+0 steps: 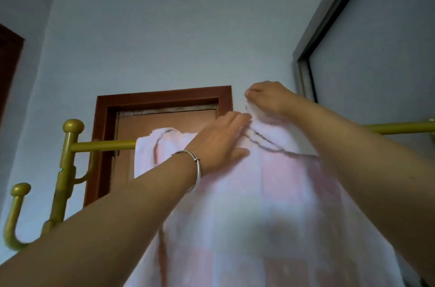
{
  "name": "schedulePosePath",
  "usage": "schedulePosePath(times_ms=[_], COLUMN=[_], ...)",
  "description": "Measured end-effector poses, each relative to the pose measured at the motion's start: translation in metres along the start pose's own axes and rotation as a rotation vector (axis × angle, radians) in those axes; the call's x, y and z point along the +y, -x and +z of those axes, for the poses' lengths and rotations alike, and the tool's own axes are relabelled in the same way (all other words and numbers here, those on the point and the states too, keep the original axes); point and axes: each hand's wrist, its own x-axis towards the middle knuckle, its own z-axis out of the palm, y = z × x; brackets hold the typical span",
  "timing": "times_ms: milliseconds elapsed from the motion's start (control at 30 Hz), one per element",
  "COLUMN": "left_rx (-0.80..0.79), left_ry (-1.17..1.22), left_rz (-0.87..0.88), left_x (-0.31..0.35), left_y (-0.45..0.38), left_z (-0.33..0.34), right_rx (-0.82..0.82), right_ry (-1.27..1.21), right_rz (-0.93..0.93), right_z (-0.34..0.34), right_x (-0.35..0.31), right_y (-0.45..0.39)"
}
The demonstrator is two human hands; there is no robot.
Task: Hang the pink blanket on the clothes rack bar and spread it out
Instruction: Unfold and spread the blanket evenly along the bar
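A pale pink blanket [270,204] hangs over the gold horizontal bar [103,145] of the clothes rack and drapes down toward me. Its top is bunched in folds over the bar's middle. My left hand [221,143], with a silver bangle on the wrist, lies flat on the blanket at the bar, fingers together. My right hand [266,98] is above the bar, pinching a raised fold of the blanket's upper edge. The bar shows bare at the left and again at the right end [404,128].
The rack's gold upright post [67,162] with a ball top stands at the left, with curved hooks [14,213] lower down. Behind the rack is a brown door frame [164,96] in a pale blue wall. A grey-framed sliding panel [329,16] runs along the right.
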Motion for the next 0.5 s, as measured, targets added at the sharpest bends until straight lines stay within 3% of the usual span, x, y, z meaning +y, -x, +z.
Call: schedulePosePath(times_ms=[100, 267, 367, 500], left_rx=[0.029, 0.08, 0.096, 0.086], left_ry=[-0.045, -0.339, -0.337, -0.186], left_rz=[0.018, 0.107, 0.111, 0.077], left_x=[0.03, 0.062, 0.069, 0.069], left_y=[-0.027, -0.059, -0.073, -0.081], left_z=[0.013, 0.027, 0.025, 0.018], right_rx=[0.139, 0.245, 0.156, -0.098], right_ry=[-0.066, 0.056, 0.019, -0.076], right_rz=[0.05, 0.232, 0.392, 0.301], right_z=[-0.009, -0.014, -0.02, -0.023], right_x=[0.028, 0.079, 0.099, 0.102], right_y=[0.023, 0.062, 0.079, 0.097])
